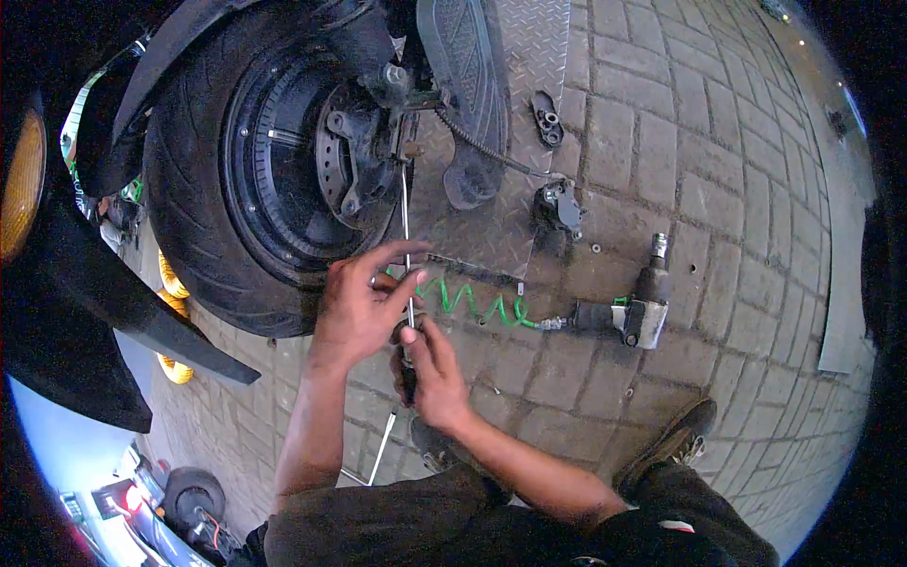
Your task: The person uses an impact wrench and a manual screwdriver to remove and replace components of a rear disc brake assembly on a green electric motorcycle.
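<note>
My right hand [436,373] is closed around the dark handle of a long, thin-shafted tool [405,203] that looks like a screwdriver. Higher up, the thumb and fingers of my left hand [357,300] curl loosely about its silver shaft. The shaft's far end reaches the hub area beside the wheel [203,180], by a small brownish bolt or pin [412,149]. Whether the tip touches anything there I cannot tell. A slotted brake disc [333,170] and a metal bracket [348,194] show at the wheel's hub.
To the right lie an air impact wrench [644,307] on a green coiled hose [463,300], a brake caliper [559,208] on its cable, and a dark bracket [546,118]. A metal tread plate [539,57] covers some paving. Below my hands is a silver rod [383,444].
</note>
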`<state>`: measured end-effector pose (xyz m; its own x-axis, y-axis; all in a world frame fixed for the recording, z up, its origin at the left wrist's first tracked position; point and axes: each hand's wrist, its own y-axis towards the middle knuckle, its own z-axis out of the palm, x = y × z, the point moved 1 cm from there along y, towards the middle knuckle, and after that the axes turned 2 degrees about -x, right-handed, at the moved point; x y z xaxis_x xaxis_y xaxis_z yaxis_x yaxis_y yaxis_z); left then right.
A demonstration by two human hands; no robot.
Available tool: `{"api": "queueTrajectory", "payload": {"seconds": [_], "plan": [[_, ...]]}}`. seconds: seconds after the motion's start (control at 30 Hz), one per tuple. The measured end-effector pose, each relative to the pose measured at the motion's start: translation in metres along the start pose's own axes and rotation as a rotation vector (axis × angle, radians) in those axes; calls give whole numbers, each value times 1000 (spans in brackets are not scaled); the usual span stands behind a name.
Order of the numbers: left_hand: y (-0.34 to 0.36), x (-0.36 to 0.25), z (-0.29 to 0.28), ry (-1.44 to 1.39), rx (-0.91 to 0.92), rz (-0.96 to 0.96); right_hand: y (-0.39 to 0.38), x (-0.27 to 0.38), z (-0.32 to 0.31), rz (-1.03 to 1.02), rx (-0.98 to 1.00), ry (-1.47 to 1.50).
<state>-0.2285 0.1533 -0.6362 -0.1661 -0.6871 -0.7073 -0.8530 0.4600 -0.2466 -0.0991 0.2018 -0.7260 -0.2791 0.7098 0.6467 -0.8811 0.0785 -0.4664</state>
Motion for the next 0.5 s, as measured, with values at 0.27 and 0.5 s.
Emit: {"api": "queueTrajectory", "payload": {"seconds": [0.27,0.5], "plan": [[-2,3,-5,-169,-64,-13,5,3,21,-140,-61,-33],[-2,8,-5,-105,-67,110,-10,10,20,-46,-7,73]]}}
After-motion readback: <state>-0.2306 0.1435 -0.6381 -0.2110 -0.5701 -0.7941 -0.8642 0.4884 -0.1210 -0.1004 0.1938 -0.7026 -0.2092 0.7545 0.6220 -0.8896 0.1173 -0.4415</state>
